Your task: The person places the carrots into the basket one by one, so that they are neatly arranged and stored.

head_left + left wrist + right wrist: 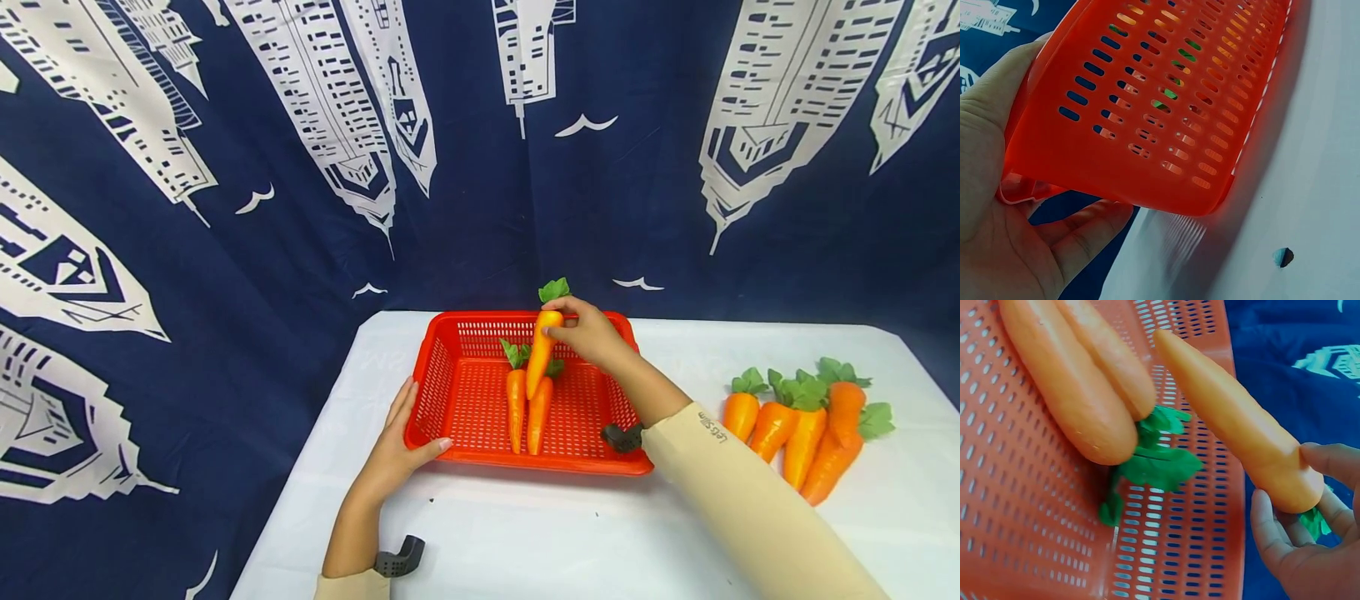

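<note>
My right hand [588, 332] pinches a toy carrot [1241, 422] near its green-leaved top, its tip slanting down over the red plastic basket [525, 468]. Two more carrots [1069, 381] lie side by side inside, their leaves [1160, 465] toward the far wall. My left hand [393, 450] grips the basket's left rim. In the left wrist view, the thumb lies over that rim and the other fingers [1088, 240] are beneath it, outside the slotted wall.
Several carrots [801, 433] with leafy tops lie bunched on the white table [517, 533] to the right of the basket. A dark blue cloth [525, 225] printed with white buildings hangs behind the table. Each wrist carries a small black camera [401, 558].
</note>
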`<action>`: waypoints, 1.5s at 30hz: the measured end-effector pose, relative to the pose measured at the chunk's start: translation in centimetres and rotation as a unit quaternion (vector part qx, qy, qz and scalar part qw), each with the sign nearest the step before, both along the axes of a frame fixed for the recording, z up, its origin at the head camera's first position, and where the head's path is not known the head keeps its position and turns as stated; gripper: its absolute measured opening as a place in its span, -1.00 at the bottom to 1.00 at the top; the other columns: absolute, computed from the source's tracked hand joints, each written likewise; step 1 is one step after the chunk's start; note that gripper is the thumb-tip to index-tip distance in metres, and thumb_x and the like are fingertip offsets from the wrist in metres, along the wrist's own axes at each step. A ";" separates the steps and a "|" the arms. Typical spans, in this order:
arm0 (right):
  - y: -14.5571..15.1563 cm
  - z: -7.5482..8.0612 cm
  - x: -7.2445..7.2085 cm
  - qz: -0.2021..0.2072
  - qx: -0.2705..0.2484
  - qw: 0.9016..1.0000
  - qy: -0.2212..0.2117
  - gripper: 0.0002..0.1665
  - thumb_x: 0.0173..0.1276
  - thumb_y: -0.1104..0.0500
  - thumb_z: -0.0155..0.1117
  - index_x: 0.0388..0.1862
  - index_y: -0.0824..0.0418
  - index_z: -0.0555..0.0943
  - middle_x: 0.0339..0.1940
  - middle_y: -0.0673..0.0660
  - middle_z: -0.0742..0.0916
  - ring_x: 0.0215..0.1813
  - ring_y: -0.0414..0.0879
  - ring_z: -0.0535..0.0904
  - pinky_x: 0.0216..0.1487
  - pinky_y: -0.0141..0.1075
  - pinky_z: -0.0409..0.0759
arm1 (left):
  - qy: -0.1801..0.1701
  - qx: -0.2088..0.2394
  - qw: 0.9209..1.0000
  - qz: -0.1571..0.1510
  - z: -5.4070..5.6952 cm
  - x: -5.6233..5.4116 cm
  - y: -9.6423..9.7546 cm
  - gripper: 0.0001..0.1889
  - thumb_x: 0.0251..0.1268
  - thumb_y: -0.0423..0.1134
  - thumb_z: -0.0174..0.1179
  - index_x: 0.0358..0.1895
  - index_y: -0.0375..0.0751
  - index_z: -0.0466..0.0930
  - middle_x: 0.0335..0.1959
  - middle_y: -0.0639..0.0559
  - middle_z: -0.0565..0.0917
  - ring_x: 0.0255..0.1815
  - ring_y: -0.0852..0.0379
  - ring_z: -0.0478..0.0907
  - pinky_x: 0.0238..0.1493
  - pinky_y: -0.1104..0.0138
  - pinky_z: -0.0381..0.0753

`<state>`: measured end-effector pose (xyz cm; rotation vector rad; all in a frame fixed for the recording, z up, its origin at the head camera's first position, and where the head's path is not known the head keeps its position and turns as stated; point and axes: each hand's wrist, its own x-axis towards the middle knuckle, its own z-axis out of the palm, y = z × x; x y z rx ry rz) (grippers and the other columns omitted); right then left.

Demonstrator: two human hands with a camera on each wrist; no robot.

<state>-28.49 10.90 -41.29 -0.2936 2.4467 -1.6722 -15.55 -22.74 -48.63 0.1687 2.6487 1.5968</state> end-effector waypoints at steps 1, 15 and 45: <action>-0.2 -0.2 -0.1 0.002 0.004 1.000 -0.002 -0.50 0.45 0.26 0.27 0.34 0.26 0.48 0.30 0.36 0.58 0.27 0.25 0.60 0.28 0.10 0.60 | 0.000 -0.001 1.000 0.000 0.0 0.0 0.0 0.16 0.06 0.05 0.52 0.66 0.21 -0.10 0.68 0.33 -0.16 0.70 -0.03 -0.15 0.54 -0.32 0.04; -1.5 -2.8 -0.5 0.041 0.105 0.993 -0.017 -0.53 0.45 0.21 0.25 0.32 0.22 0.52 0.27 0.30 0.61 0.10 0.09 0.62 0.02 -0.25 0.63 | -0.004 -0.003 1.000 0.001 0.1 0.2 0.0 0.15 0.06 0.09 0.51 0.65 0.25 -0.11 0.65 0.44 -0.17 0.69 -0.01 -0.13 0.54 -0.30 0.08; -2.0 -5.7 -0.3 0.191 0.157 0.969 0.019 -0.59 0.29 0.24 0.46 0.13 0.21 0.68 -0.05 0.18 0.76 0.01 0.00 0.69 0.07 -0.20 0.69 | 0.000 0.012 1.000 -0.003 0.0 0.1 0.0 0.15 0.09 0.03 0.51 0.65 0.22 -0.11 0.68 0.32 -0.17 0.68 -0.02 -0.12 0.55 -0.29 0.04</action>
